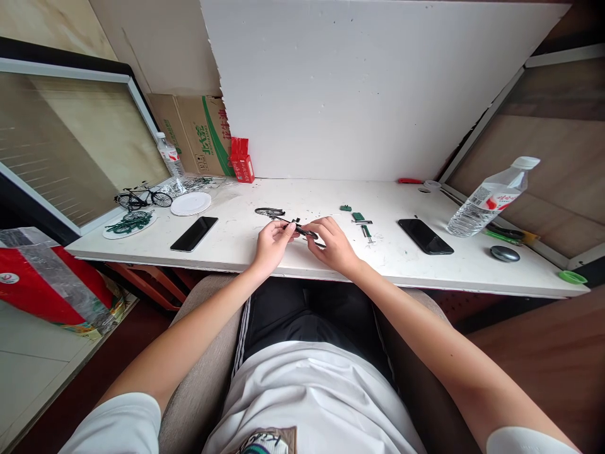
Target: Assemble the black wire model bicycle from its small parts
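Note:
Both hands meet over the near middle of the white table point(331, 265). My left hand point(273, 244) and my right hand point(332, 243) pinch a small black model bicycle part point(302, 231) between their fingertips. A thin rod runs from that part back to a small black wheel point(269, 212) lying on the table just beyond my left hand. Small green and metal pieces point(362, 222) lie to the right of my right hand.
A black phone point(194, 233) lies left of the hands, another phone point(425, 236) to the right. At far left are a finished model bicycle point(144, 198), a white plate point(191, 203) and a plate of green parts point(129, 224). A water bottle point(489, 198) lies at right.

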